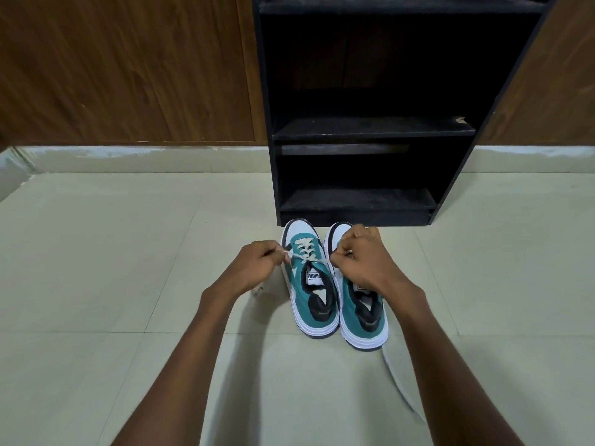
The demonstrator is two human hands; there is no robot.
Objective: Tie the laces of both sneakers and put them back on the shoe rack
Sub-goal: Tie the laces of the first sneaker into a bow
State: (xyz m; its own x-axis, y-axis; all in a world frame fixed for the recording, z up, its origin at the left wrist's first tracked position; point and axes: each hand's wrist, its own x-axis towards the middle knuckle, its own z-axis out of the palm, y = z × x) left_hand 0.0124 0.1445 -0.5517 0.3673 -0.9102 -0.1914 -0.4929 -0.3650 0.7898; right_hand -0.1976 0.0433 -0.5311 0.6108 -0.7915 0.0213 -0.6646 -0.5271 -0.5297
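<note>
Both sneakers sit side by side on the floor just before the rack (pixel 370 130). The left hand (pixel 254 265) and right hand (pixel 360 255) each pinch a lace end of the left sneaker (pixel 310 284). Pull evenly outward to seat the knot snugly, then form loops.
</note>
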